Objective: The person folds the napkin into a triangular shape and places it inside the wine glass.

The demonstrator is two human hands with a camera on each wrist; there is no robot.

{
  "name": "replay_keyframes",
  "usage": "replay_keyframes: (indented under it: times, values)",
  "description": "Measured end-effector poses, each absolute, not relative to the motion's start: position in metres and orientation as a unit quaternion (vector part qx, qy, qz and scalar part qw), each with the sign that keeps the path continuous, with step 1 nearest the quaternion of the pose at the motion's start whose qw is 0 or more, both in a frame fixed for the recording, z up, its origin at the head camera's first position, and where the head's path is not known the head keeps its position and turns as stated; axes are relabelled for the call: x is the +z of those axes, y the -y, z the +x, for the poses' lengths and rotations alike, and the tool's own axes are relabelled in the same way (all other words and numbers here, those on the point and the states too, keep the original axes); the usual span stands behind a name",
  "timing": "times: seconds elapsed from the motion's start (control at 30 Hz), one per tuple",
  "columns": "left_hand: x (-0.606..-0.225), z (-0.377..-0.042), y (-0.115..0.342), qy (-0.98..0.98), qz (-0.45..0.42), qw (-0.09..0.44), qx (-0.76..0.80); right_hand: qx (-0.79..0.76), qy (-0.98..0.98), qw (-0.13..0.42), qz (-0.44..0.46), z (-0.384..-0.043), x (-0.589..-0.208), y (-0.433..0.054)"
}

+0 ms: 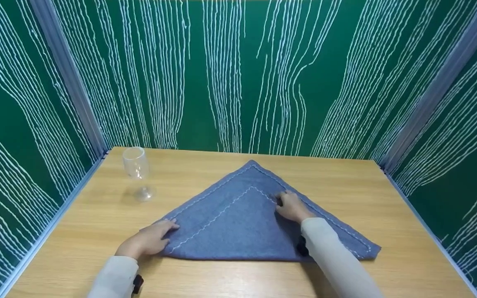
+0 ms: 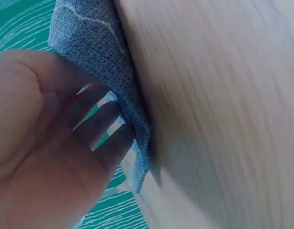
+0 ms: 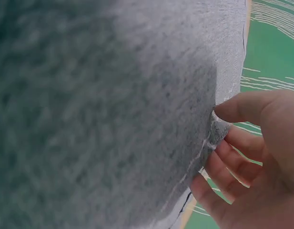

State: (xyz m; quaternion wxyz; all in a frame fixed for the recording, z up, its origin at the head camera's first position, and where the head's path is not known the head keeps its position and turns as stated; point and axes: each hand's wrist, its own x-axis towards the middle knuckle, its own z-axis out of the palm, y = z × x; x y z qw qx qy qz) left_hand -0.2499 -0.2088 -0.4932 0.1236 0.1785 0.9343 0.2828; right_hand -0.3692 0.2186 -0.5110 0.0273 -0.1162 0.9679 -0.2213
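A blue-grey cloth [image 1: 230,227] with white stitching lies folded into a triangle on the table, its tip pointing away from me. My left hand [image 1: 149,239] rests at the cloth's left corner. In the left wrist view, that hand's fingers [image 2: 106,117] reach fairly straight to the edge of the cloth [image 2: 96,47]. Right of the tip, my right hand [image 1: 293,207] pinches the upper layer near its stitched edge. The right wrist view shows the thumb [image 3: 239,107] on one side of a small fold and the fingertips on the other.
An upright stemmed glass [image 1: 136,165] stands at the back left of the wooden table [image 1: 404,231], apart from the cloth. Green walls [image 1: 197,82] with white wavy lines close off the back and both sides. Metal posts [image 1: 66,74] stand at the back corners.
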Motion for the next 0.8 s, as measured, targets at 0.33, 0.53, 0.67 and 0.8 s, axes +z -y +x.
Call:
replay_keyframes:
  times: [0.33,0.53,0.67,0.8]
  values:
    - [-0.49,-0.245,0.211,-0.931,0.192,0.135,0.28,-0.208,-0.968,0.084,-0.109,-0.361,-0.502,-0.221]
    - [-0.49,-0.235,0.214,-0.928,0.201,0.138,0.283,-0.207,-0.966,0.09,-0.128,-0.348,-0.502,-0.225]
    - [-0.49,-0.23,0.215,-0.926,0.209,0.139,0.282,-0.2,-0.965,0.068,-0.155,-0.339,-0.503,-0.228]
    - [-0.49,-0.227,0.214,-0.927,0.212,0.143,0.276,-0.188,-0.965,0.055,-0.176,-0.331,-0.504,-0.231]
